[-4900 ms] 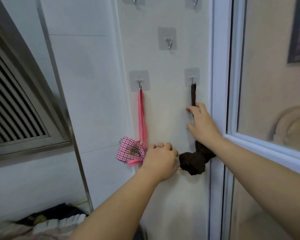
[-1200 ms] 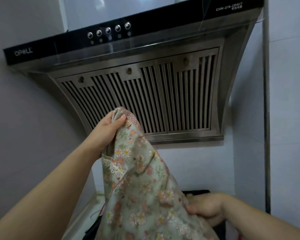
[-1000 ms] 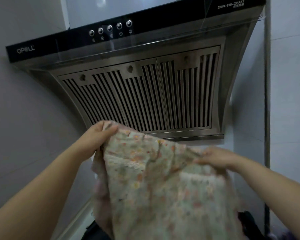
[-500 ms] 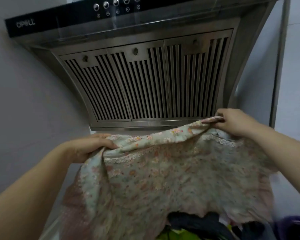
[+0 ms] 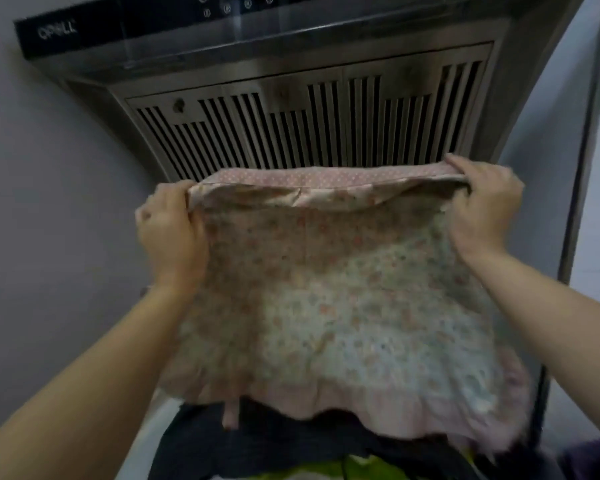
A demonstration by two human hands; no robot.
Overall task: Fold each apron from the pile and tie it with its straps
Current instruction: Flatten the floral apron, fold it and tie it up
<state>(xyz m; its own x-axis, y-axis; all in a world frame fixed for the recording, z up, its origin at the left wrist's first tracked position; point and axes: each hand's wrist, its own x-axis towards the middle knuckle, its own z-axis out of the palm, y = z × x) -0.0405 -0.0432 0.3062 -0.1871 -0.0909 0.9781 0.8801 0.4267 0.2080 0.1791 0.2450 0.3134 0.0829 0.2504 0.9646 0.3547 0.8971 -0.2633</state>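
Left hand (image 5: 168, 230) and right hand (image 5: 482, 202) grip a floral apron (image 5: 326, 289) spread before the range hood (image 5: 291, 109).

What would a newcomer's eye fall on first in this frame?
The floral apron fills the middle, stretched wide by its top edge between the left hand and the right hand, each with a grip on one corner. Behind it hangs a steel range hood with slatted vents. Below lies a pile of dark and green cloth.
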